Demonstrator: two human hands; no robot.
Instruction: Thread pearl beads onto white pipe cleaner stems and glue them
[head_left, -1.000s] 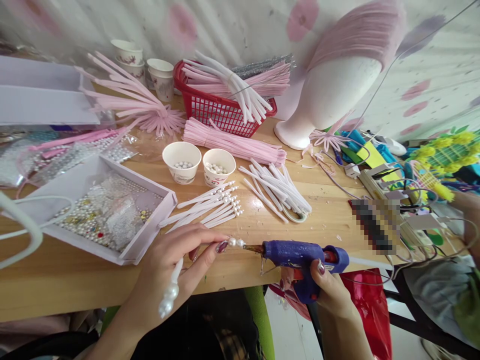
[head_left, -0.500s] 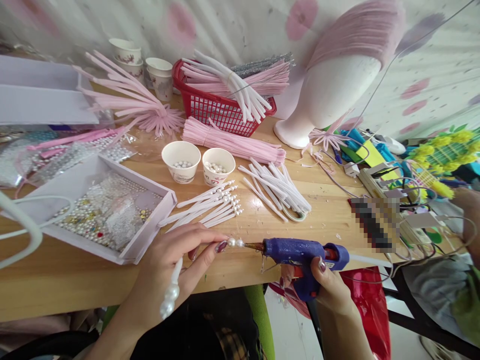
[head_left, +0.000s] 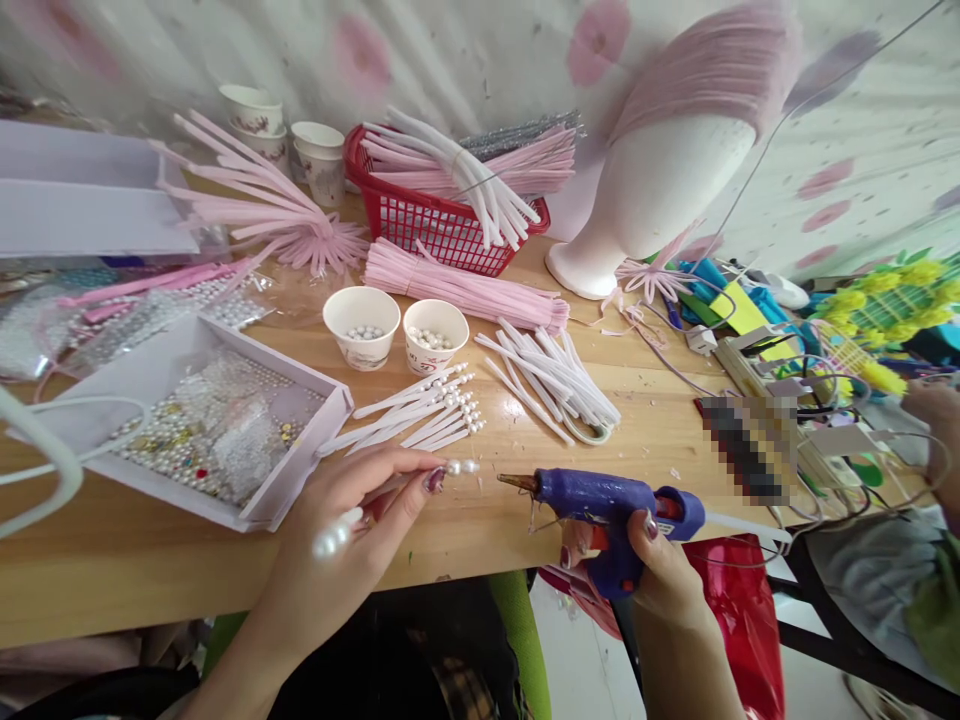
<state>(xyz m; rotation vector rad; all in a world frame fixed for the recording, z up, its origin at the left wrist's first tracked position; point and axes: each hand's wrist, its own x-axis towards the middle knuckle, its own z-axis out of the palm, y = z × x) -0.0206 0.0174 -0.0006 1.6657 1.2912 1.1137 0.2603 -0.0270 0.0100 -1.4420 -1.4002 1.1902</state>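
Note:
My left hand [head_left: 367, 525] pinches a white pipe cleaner whose end carries pearl beads [head_left: 461, 467] beyond the fingertips. More pearls [head_left: 336, 537] on a white stem poke out behind the palm; whether that is the same pipe cleaner I cannot tell. A blue hot glue gun [head_left: 596, 495] is gripped in my right hand [head_left: 652, 560], its nozzle pointing left, a short gap from the pearls. Finished-looking white stems with pearl tips [head_left: 435, 410] lie just behind my left hand. Plain white pipe cleaners [head_left: 555, 380] rest to their right.
Two paper cups [head_left: 361, 328] hold pearls. A box tray [head_left: 315, 450] of mixed beads stands left. Behind are a pink pipe cleaner bundle [head_left: 465, 287], a red basket [head_left: 442, 225] and a white head form [head_left: 660, 190]. Power strips [head_left: 757, 365] and cables lie right, near another person's arm [head_left: 937, 420].
The glue gun's nozzle has come away from the pearl tip, shifting slightly right. My left hand has drawn a little left and up, turning the pearls behind the palm.

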